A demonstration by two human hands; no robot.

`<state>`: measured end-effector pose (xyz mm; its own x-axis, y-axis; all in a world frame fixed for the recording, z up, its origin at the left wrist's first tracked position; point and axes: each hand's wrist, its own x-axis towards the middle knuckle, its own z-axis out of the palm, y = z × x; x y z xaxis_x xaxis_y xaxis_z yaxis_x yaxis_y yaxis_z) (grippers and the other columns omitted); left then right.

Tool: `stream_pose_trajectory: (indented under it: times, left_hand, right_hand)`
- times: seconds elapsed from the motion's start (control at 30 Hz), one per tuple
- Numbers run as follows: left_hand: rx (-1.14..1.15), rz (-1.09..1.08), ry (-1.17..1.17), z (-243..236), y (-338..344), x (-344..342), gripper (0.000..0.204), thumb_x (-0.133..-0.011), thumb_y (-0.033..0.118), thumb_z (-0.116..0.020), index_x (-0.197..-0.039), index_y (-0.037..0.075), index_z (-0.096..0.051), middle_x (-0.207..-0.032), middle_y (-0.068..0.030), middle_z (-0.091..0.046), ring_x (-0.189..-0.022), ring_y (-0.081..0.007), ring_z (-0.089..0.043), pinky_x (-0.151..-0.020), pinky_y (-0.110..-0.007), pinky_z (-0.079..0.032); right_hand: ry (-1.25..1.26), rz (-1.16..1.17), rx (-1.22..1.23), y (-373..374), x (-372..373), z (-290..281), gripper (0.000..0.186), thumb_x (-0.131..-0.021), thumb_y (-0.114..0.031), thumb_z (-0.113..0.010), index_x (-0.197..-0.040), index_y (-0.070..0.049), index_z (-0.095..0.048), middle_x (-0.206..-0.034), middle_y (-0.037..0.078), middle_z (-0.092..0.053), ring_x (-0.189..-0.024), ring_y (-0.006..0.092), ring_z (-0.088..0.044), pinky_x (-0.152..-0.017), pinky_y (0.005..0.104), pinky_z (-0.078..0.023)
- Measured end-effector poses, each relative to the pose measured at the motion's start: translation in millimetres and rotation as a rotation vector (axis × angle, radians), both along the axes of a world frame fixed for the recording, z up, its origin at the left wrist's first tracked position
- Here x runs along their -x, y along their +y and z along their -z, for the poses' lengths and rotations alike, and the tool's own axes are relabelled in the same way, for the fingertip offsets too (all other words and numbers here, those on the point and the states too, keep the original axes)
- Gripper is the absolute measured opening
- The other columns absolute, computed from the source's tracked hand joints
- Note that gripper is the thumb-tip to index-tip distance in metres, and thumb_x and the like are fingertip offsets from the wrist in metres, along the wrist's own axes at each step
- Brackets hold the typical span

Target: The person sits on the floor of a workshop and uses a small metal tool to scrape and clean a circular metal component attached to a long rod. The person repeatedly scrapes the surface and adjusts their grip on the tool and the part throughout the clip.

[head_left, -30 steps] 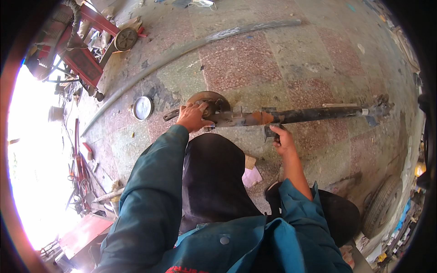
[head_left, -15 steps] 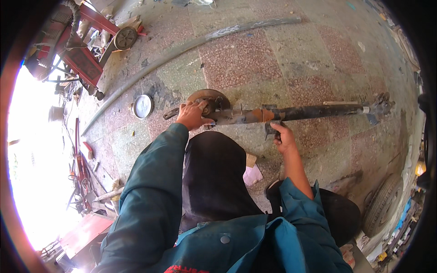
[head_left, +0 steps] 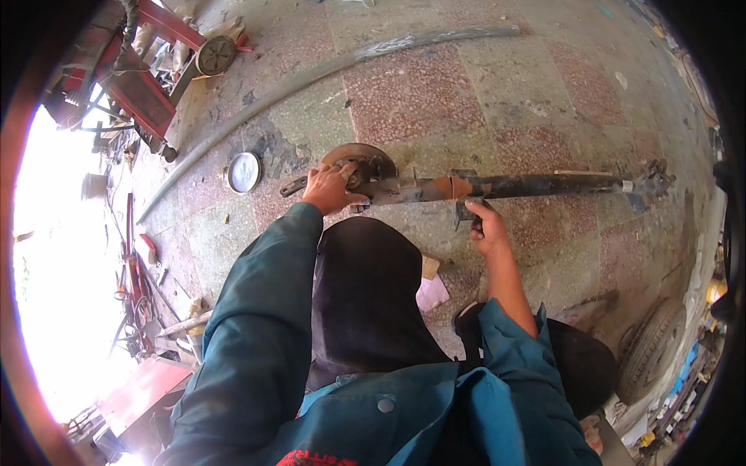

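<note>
A long dark axle beam (head_left: 536, 186) with a rusty patch lies across the floor in front of my knees. At its left end sits a rusty round brake disc (head_left: 367, 157), partly covered by my fingers. My left hand (head_left: 328, 189) holds the hub end beside the disc, fingers over the top and thumb toward me. On the near side of the beam, a dark bracket plate (head_left: 463, 215) sticks out by the rusty patch. My right hand (head_left: 487, 227) grips this bracket, thumb on top and fingers curled under.
A long grey pipe (head_left: 295, 93) curves across the floor beyond the axle. Left of the hub is a round metal dish (head_left: 243, 172). A red wheeled machine (head_left: 140, 101) stands far left, tools (head_left: 136, 287) lie below it, and a tire (head_left: 653, 349) is at right.
The bracket in my right hand sits slightly farther from me and reaches less toward me. My left hand stays at the hub. The whole view has shifted slightly.
</note>
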<state>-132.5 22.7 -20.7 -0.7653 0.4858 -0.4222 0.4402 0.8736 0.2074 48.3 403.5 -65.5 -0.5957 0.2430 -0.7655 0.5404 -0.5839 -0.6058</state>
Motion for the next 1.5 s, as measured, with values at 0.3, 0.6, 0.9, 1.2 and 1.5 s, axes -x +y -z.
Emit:
stream_pose_trajectory:
  times: [0.3, 0.6, 0.9, 1.2, 1.5]
  left_hand:
    - [0.001, -0.017, -0.017, 1, 1, 0, 0.103, -0.088, 0.073, -0.085, -0.170, 0.020, -0.052, -0.155, -0.0164, -0.070, -0.155, -0.0403, -0.052, -0.121, -0.062, -0.038]
    - [-0.005, -0.011, -0.024, -3, 3, 0, 0.104, -0.089, 0.073, -0.084, -0.171, 0.017, -0.052, -0.157, -0.0166, -0.069, -0.155, -0.0401, -0.051, -0.122, -0.061, -0.038]
    - [0.009, -0.012, -0.008, 0, 1, -2, 0.103, -0.090, 0.074, -0.083, -0.171, 0.018, -0.051, -0.157, -0.0162, -0.069, -0.156, -0.0394, -0.051, -0.122, -0.062, -0.037]
    - [-0.009, -0.011, 0.012, 3, 0, -3, 0.102, -0.090, 0.073, -0.084, -0.169, 0.019, -0.053, -0.155, -0.0166, -0.070, -0.155, -0.0401, -0.052, -0.122, -0.061, -0.037]
    - [-0.008, -0.021, -0.005, 3, 0, -4, 0.100, -0.090, 0.072, -0.084, -0.170, 0.020, -0.052, -0.155, -0.0157, -0.070, -0.154, -0.0404, -0.052, -0.122, -0.062, -0.037]
  right_hand:
    - [0.023, -0.002, -0.018, 1, 4, -1, 0.030, -0.092, -0.026, -0.090, -0.117, -0.013, -0.078, -0.089, -0.006, -0.067, -0.058, 0.0059, -0.045, -0.047, 0.0275, -0.028]
    - [0.002, -0.035, 0.001, 2, 3, -7, 0.023, -0.096, -0.024, -0.088, -0.114, -0.019, -0.073, -0.087, -0.009, -0.058, -0.059, 0.0044, -0.040, -0.047, 0.0263, -0.027]
    - [-0.021, -0.031, -0.028, 0, 5, -6, 0.025, -0.097, -0.024, -0.088, -0.117, -0.018, -0.075, -0.089, -0.008, -0.059, -0.060, 0.0057, -0.039, -0.049, 0.0280, -0.026]
    - [-0.015, -0.032, -0.025, 0, 5, -2, 0.025, -0.095, -0.025, -0.089, -0.114, -0.018, -0.075, -0.090, -0.008, -0.060, -0.060, 0.0052, -0.040, -0.048, 0.0270, -0.027]
    - [-0.001, -0.041, -0.038, -2, 6, -6, 0.022, -0.095, -0.026, -0.089, -0.109, -0.019, -0.074, -0.086, -0.009, -0.059, -0.061, 0.0042, -0.042, -0.048, 0.0258, -0.028]
